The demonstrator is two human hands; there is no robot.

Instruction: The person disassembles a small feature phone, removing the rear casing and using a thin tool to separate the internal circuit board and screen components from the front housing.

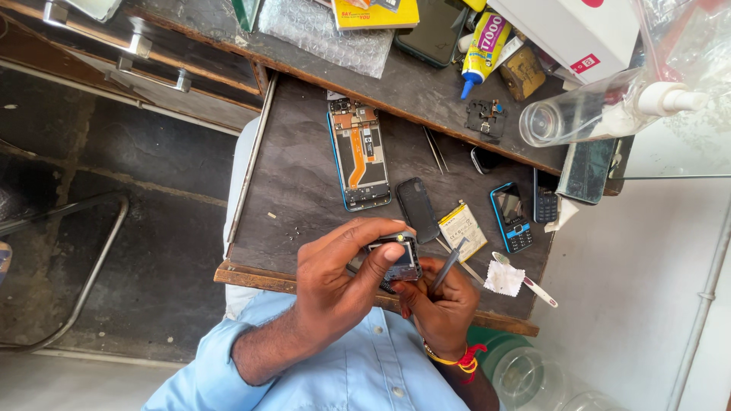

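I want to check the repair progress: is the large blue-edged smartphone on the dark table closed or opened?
Opened. The large blue-edged smartphone lies without its back cover, its orange flex cable and circuit boards exposed.

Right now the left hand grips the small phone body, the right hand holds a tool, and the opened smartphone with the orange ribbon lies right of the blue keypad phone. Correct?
Not quite. In the head view the smartphone lies left of the blue keypad phone, not right. The rest stands: the left hand grips the phone body, the right hand holds the tool.
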